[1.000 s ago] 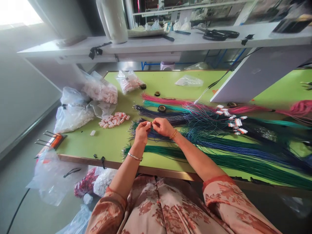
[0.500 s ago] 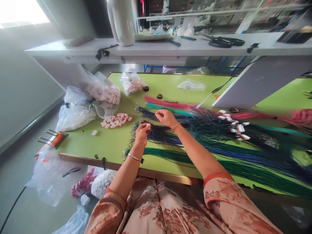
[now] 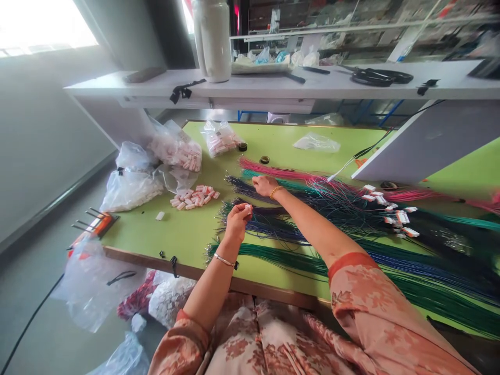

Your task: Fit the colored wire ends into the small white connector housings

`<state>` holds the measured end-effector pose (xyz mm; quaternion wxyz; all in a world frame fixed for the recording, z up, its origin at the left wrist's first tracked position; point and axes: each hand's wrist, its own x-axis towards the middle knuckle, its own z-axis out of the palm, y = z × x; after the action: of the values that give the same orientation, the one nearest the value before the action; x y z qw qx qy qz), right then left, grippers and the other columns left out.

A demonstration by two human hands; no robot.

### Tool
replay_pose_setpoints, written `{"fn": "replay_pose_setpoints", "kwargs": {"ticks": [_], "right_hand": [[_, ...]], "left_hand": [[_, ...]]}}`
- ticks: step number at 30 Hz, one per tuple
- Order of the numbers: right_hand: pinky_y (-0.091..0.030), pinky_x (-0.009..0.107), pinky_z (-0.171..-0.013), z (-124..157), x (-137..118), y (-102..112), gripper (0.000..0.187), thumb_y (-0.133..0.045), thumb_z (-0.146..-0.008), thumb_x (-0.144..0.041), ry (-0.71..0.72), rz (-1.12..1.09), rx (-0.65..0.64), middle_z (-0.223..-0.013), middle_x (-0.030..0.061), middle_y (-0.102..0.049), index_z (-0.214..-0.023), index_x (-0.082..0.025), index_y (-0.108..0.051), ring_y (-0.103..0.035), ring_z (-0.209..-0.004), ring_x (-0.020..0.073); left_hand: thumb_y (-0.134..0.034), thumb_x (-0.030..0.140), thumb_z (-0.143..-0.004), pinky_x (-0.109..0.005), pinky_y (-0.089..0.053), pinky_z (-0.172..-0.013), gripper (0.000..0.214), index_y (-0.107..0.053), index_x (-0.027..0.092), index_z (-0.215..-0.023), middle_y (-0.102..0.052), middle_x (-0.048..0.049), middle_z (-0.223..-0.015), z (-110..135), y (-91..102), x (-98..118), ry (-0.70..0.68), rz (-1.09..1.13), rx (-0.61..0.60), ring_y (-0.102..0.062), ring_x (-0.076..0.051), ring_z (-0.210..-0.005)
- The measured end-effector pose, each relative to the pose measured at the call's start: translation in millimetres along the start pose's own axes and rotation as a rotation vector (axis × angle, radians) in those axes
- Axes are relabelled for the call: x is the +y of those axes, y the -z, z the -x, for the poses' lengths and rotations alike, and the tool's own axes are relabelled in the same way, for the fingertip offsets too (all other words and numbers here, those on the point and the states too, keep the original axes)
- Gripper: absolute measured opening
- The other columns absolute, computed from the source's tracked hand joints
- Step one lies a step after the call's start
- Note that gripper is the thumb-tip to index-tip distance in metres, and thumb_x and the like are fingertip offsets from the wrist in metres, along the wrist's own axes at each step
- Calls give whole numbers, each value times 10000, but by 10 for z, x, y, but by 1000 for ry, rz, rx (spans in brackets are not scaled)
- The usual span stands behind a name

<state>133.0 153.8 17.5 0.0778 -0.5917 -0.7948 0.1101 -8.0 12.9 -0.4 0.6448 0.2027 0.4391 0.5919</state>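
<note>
My left hand (image 3: 236,223) is closed, with a small white-and-orange connector housing (image 3: 248,208) pinched at its fingertips. It hovers over the stripped ends of the dark wires. Farther back, my right hand (image 3: 265,186) has its fingers pressed together above the teal wires (image 3: 250,173) and the navy wires (image 3: 239,184); whatever may be in its grip is too small to see. A bundle of green wires (image 3: 269,253) lies nearest me, and pink wires (image 3: 269,165) run along the far side. Connectors with wires in them (image 3: 402,217) are gathered at the right.
Loose housings (image 3: 195,198) lie heaped at the left, before plastic bags of housings (image 3: 177,151). Tape rolls (image 3: 264,160) sit behind the wires. An orange pronged holder (image 3: 102,225) stands at the table's left corner. A white shelf (image 3: 273,89) spans the back, carrying a jug (image 3: 213,41) and scissors (image 3: 383,76).
The camera view has swung slightly, so everything sits farther right and lower. My right hand has moved left along the wires, toward their ends. My left hand keeps hold of the connector housing.
</note>
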Motion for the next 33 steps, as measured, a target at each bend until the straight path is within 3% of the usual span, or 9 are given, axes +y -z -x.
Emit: {"fn": "replay_pose_setpoints", "kwargs": {"ticks": [3,7,15,18,21,25,33], "right_hand": [[-402,284,-703,-5,54,50,152,-551,-820,-192,11,-23,26,-939,134,-711,-909,-179,-674,-617,-800,207],[-383,242,-651,-57,-12,114,151,-534,-817,-172,33,-93,30,-884,80,-714,-893,-164,-664,-583,-730,153],[-389,202,-626,-216,-735,149,109,-544,-776,-198,282,-571,162,-727,15,-654,-775,-131,-630,-527,-649,97],[-381,204,-600,-147,-877,186,126,-550,-757,-235,354,-663,175,-689,0,-628,-762,-134,-625,-501,-624,94],[-378,214,-590,60,-825,240,162,-547,-750,-269,363,-716,157,-672,5,-620,-755,-129,-629,-489,-616,99],[-378,222,-588,474,-572,252,204,-534,-764,-307,352,-743,165,-661,10,-616,-730,-128,-626,-488,-607,103],[-313,208,-516,1093,-133,27,219,-524,-800,-339,225,-653,163,-586,-21,-551,-732,-145,-602,-427,-525,87]], "left_hand": [[-835,211,-548,-249,-432,-667,316,-640,144,-788,-679,-31,-768,9,-5,3,5,5,4,-587,-97,-669],[-832,212,-557,-250,-423,-674,315,-639,142,-795,-668,-22,-761,32,-15,1,3,11,-21,-570,-87,-656],[-826,201,-559,-244,-420,-682,293,-645,145,-781,-654,-10,-763,73,-23,0,-16,24,-39,-554,-78,-657],[-830,198,-553,-241,-419,-673,292,-646,145,-774,-646,-4,-755,69,-19,-2,-17,32,-39,-548,-76,-649],[-831,186,-555,-238,-422,-672,289,-639,146,-768,-645,-1,-748,59,-16,-9,-17,59,-43,-545,-73,-644],[-812,155,-578,-223,-428,-669,276,-633,150,-788,-642,6,-756,43,-20,-25,9,116,-65,-541,-62,-641],[-801,157,-612,-201,-423,-626,306,-615,170,-855,-640,11,-784,24,-50,-59,45,134,-89,-553,-63,-650]]}}
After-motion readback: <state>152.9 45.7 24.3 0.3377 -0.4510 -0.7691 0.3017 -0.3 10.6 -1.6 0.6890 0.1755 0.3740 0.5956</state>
